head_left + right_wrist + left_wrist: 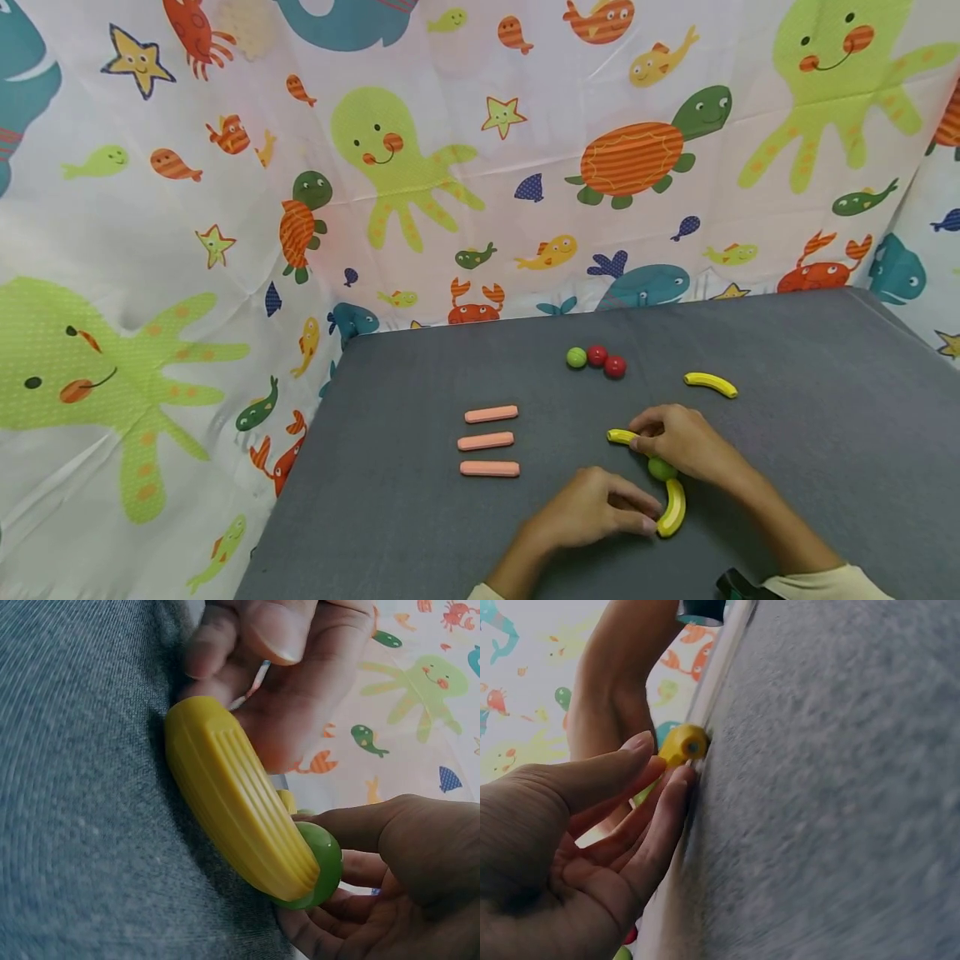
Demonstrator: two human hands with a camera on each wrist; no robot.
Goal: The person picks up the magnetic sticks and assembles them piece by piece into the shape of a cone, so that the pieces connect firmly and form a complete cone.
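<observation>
**Fingers on two toy bananas and a green ball**

Fingertips (647, 523) of my left hand (592, 508) rested, nearly straight, on the lower end of the near yellow toy banana (672, 507), pressing it to the grey felt table (420, 533) rather than curling round it. My right hand (678, 442) had its fingers bent over the green ball (662, 468) and pinched the second banana (621, 436) at its inner end; from the right wrist view the ball (319, 862) sat touching the ridged tip of the near banana (236, 825). I judged the step to be seating the ball between the two banana ends, and doing it well meant a light touch: the ball would roll at any sideways nudge, so the left fingers should only steady their banana while the right eased its piece in. A third banana (710, 384) lay apart to the right, a green and two red balls (597, 358) in a row behind, and three pink sticks (489, 442) stacked in parallel to the left
</observation>
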